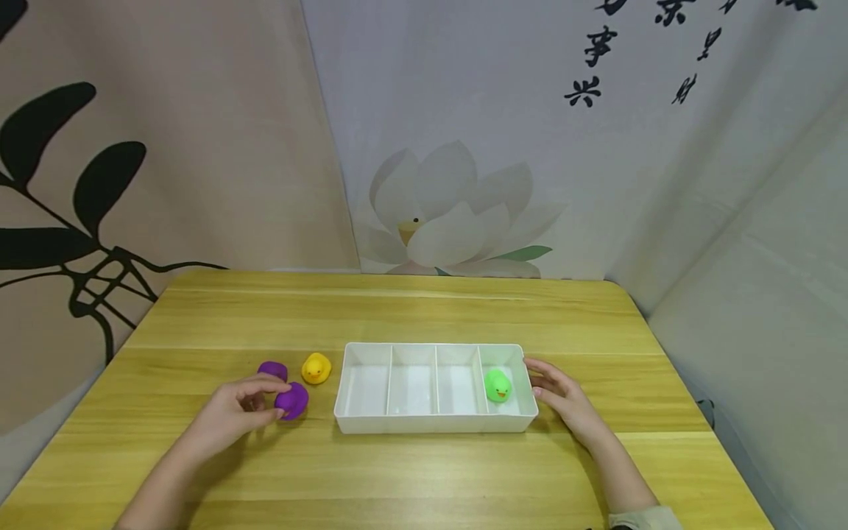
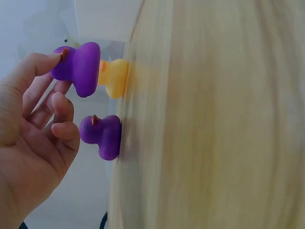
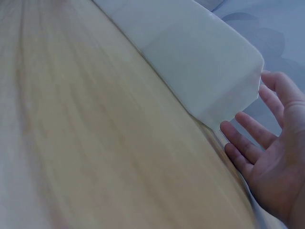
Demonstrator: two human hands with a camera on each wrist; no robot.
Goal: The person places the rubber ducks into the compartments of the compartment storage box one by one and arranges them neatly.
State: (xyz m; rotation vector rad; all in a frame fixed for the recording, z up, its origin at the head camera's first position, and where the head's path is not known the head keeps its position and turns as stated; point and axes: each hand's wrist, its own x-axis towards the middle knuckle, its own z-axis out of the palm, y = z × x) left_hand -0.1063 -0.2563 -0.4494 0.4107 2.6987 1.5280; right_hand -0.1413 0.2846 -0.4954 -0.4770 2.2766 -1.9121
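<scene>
My left hand (image 1: 228, 412)'s pinching a smooth, roundish purple duck (image 1: 293, 402) just off the wood-grain bench (image 1: 424, 478), near a second purple duck (image 1: 272, 369) and a yellow duck (image 1: 316, 368). Right hand (image 1: 566, 401)'s loose, fingers touching the glossy white tray (image 1: 414, 425): four compartments, green duck (image 1: 498, 386) in the rightmost.

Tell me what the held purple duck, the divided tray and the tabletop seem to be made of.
Held purple duck: probably soft vinyl or rubber, fairly matte; smooth, rounded, molded-looking body.
Divided tray: likely rigid plastic, smooth white; thin, even walls and rounded corners.
Tabletop: wood or wood-look laminate, slight sheen; streaky grain shows, but I can't tell which.
</scene>
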